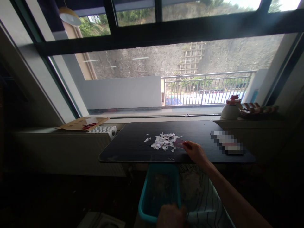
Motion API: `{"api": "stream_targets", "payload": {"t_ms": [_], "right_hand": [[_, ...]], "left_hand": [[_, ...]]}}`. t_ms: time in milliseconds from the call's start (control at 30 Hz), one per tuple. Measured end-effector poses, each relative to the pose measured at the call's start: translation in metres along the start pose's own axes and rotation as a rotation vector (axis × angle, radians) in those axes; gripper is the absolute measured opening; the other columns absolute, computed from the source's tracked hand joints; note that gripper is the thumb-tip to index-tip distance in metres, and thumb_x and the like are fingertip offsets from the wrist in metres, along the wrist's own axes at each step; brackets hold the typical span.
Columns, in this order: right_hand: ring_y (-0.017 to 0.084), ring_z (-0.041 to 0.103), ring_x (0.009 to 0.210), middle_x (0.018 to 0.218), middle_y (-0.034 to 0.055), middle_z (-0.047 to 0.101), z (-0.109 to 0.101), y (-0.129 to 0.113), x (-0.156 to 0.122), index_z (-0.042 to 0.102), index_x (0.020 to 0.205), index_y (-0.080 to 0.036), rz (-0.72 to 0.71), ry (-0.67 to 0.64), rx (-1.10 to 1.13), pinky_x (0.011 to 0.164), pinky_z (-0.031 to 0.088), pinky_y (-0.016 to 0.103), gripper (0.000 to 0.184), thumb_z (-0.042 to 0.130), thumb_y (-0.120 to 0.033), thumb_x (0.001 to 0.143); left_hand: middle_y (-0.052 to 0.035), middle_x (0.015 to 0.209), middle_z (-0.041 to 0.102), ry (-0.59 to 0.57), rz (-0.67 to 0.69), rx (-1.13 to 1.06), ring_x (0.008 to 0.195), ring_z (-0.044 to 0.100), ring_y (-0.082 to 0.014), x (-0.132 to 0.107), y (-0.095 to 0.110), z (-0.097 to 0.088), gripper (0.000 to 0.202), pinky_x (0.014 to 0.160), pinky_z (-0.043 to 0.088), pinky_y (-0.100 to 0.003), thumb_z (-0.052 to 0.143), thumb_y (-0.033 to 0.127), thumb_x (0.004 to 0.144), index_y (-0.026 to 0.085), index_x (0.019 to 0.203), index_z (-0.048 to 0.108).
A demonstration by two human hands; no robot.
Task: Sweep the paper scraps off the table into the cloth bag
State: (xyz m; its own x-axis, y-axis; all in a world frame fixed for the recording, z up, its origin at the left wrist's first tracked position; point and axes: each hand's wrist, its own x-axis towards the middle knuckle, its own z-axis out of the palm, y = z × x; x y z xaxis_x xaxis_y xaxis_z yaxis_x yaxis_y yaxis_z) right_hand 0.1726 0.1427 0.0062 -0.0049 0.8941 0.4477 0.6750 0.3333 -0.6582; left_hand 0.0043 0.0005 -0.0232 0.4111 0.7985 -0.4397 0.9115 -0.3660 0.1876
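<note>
A loose heap of small white paper scraps (pixel 163 141) lies on the dark table (pixel 128 148), with a few pieces strayed to its left. My right hand (pixel 194 151) pinches a thin, see-through pinkish card (pixel 179 143), whose far end touches the right side of the heap. Below the table's front edge stands a turquoise plastic bin (pixel 143 202), its inside dim. At the bin's near rim is my left hand (pixel 170 216), dark and blurred; its fingers and grip cannot be made out.
A pixelated object (pixel 226 142) lies on the table's right side. On the sill stand a white jug with a red top (pixel 230 109) and a row of small items (pixel 258 109). Left, a brown paper envelope (pixel 73 123) and red-handled scissors (pixel 89 126) rest by a radiator (pixel 104 130).
</note>
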Motion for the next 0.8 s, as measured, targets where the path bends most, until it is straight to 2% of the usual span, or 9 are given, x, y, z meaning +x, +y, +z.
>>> {"api": "stream_targets", "payload": {"t_ms": [133, 233, 333, 400, 600, 700, 800], "right_hand": [[0.021, 0.066, 0.071, 0.078, 0.0050, 0.073, -0.012, 0.010, -0.006, 0.070, 0.087, -0.020, 0.050, 0.026, -0.028, 0.065, 0.047, 0.031, 0.024, 0.054, -0.034, 0.076], [0.021, 0.066, 0.073, 0.080, 0.0058, 0.073, -0.016, 0.010, -0.011, 0.070, 0.087, -0.019, 0.065, 0.020, 0.054, 0.065, 0.049, 0.031, 0.025, 0.055, -0.037, 0.076], [0.022, 0.067, 0.077, 0.083, 0.0063, 0.073, -0.013, 0.004, -0.013, 0.069, 0.088, -0.018, 0.036, -0.065, 0.172, 0.068, 0.051, 0.031, 0.025, 0.056, -0.036, 0.077], [0.022, 0.067, 0.077, 0.085, 0.0065, 0.073, -0.012, 0.001, -0.016, 0.069, 0.088, -0.018, 0.026, -0.108, 0.174, 0.069, 0.051, 0.031, 0.024, 0.056, -0.036, 0.077], [0.022, 0.067, 0.076, 0.084, 0.0061, 0.073, -0.008, -0.004, -0.039, 0.068, 0.089, -0.019, 0.040, -0.048, 0.083, 0.069, 0.050, 0.032, 0.023, 0.054, -0.034, 0.080], [0.020, 0.066, 0.073, 0.083, 0.0055, 0.072, -0.001, -0.012, -0.048, 0.068, 0.090, -0.019, 0.023, -0.100, 0.140, 0.066, 0.050, 0.030, 0.022, 0.054, -0.033, 0.080], [0.020, 0.066, 0.075, 0.084, 0.0060, 0.072, 0.004, -0.017, -0.045, 0.067, 0.090, -0.018, 0.020, -0.118, 0.196, 0.067, 0.050, 0.029, 0.021, 0.055, -0.032, 0.080]], "left_hand": [[-0.0145, 0.104, 0.065, 0.040, 0.007, -0.003, 0.092, 0.062, -0.0329, -0.001, 0.000, 0.002, 0.034, 0.075, 0.048, -0.041, 0.056, 0.033, 0.079, 0.019, 0.109, 0.063], [-0.0148, 0.104, 0.065, 0.035, 0.028, 0.008, 0.092, 0.062, -0.0327, -0.001, 0.000, 0.003, 0.033, 0.076, 0.048, -0.041, 0.054, 0.032, 0.080, 0.018, 0.109, 0.062], [-0.0150, 0.103, 0.065, 0.042, 0.031, 0.010, 0.092, 0.062, -0.0330, -0.002, 0.000, 0.003, 0.034, 0.076, 0.048, -0.042, 0.054, 0.032, 0.080, 0.017, 0.109, 0.062], [-0.0154, 0.102, 0.065, 0.048, 0.032, 0.009, 0.091, 0.062, -0.0336, -0.002, -0.001, 0.003, 0.034, 0.076, 0.048, -0.042, 0.055, 0.033, 0.079, 0.016, 0.108, 0.063], [-0.0157, 0.101, 0.066, 0.057, 0.045, 0.005, 0.091, 0.062, -0.0340, -0.004, 0.000, 0.001, 0.033, 0.075, 0.049, -0.043, 0.052, 0.033, 0.081, 0.016, 0.107, 0.063], [-0.0155, 0.101, 0.066, 0.055, 0.042, 0.004, 0.091, 0.062, -0.0338, -0.005, 0.001, 0.000, 0.032, 0.076, 0.049, -0.043, 0.052, 0.031, 0.081, 0.016, 0.107, 0.063], [-0.0161, 0.103, 0.065, 0.036, 0.045, 0.003, 0.092, 0.062, -0.0340, -0.005, 0.000, 0.001, 0.034, 0.076, 0.049, -0.043, 0.053, 0.031, 0.080, 0.016, 0.109, 0.062]]}}
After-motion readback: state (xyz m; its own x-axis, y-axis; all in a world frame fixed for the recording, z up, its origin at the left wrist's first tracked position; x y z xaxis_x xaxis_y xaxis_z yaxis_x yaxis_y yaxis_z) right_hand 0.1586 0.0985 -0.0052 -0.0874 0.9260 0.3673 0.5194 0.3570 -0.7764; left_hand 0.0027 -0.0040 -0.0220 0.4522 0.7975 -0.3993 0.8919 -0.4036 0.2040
